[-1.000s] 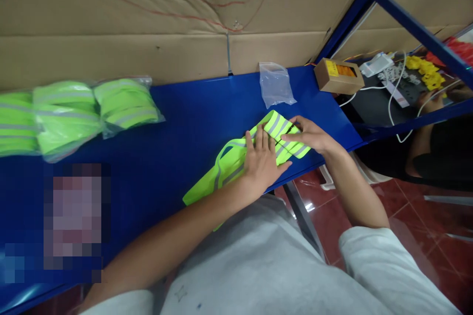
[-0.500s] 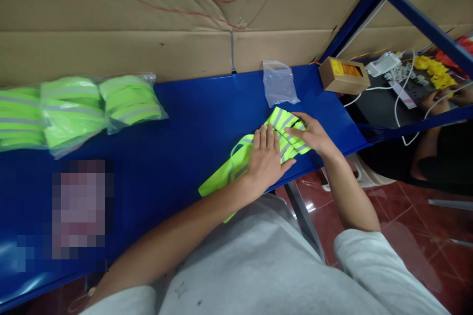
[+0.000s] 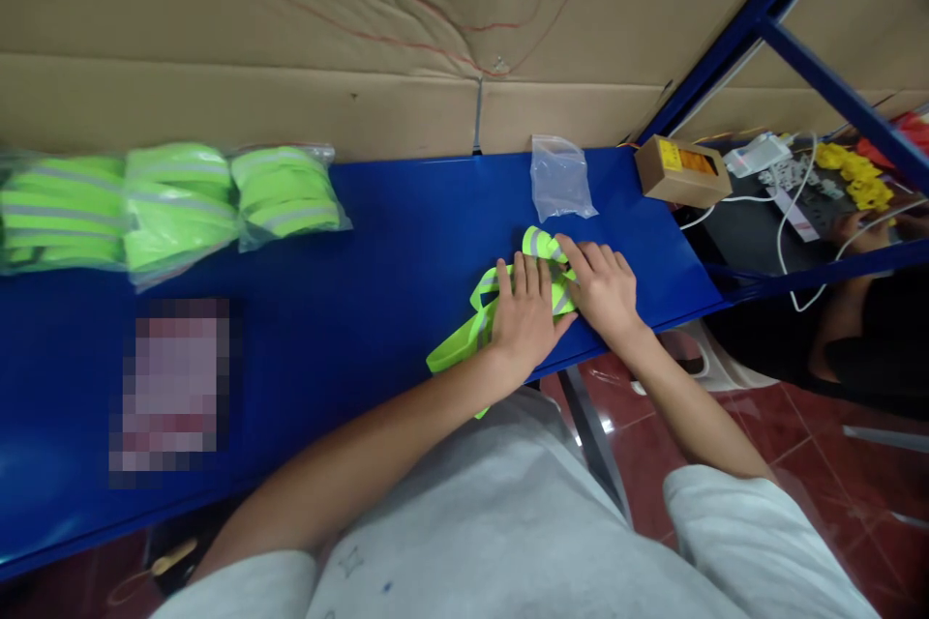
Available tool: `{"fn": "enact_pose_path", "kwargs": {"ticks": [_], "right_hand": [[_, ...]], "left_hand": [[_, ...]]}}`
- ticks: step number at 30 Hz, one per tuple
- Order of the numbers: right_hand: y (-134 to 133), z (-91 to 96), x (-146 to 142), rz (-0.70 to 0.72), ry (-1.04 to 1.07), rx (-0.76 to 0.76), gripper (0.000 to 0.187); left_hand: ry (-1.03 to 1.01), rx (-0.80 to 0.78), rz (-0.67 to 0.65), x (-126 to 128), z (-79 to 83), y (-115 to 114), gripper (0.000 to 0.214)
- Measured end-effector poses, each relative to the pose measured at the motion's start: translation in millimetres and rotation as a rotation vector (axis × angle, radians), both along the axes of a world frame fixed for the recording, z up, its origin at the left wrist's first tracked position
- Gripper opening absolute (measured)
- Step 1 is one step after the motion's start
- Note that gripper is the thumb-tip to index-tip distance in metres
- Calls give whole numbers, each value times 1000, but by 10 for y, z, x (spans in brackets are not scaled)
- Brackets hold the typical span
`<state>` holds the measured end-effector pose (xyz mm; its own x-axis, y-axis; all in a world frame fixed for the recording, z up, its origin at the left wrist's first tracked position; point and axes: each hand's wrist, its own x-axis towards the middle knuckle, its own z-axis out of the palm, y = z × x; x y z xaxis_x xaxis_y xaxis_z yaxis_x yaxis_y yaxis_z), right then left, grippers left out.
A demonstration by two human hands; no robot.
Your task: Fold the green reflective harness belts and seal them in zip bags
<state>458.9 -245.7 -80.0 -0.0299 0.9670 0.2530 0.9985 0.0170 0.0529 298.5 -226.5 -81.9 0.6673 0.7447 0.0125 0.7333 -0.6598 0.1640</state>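
Note:
A neon yellow-green vest [image 3: 464, 340] with grey reflective stripes lies partly folded near the front edge of the blue table [image 3: 377, 242]. My left hand [image 3: 524, 314] presses flat on its middle, fingers stretched out. My right hand [image 3: 604, 288] lies beside it on the folded right end, fingers curled over the rolled fabric [image 3: 541, 243]. An empty clear plastic bag [image 3: 558, 178] lies just behind the vest.
Three bagged folded vests [image 3: 174, 205] lie at the back left against the cardboard wall. A small cardboard box [image 3: 682, 170] sits at the table's right end. Beyond it, another person's hand [image 3: 860, 230] works among cables and yellow parts. Red floor tiles lie below.
My right hand has folded the vest's striped right end over to the left. The vest is now a shorter bundle, and both hands sit close together on it.

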Motion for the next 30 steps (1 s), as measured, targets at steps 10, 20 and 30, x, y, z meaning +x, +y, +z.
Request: {"fn": "enact_pose_path", "kwargs": {"ticks": [10,20,30], "right_hand": [[-138,51,-25,122,54,-48,54],[-77,-149,-73,5,109,93,51],[-131,-197,-90,53,18,128,49]], "left_hand": [[-69,63,67,-449,163,140,80],[15,82,-142,-992,223,-11,43],[127,48,-95,-975,144,-364,58]]}}
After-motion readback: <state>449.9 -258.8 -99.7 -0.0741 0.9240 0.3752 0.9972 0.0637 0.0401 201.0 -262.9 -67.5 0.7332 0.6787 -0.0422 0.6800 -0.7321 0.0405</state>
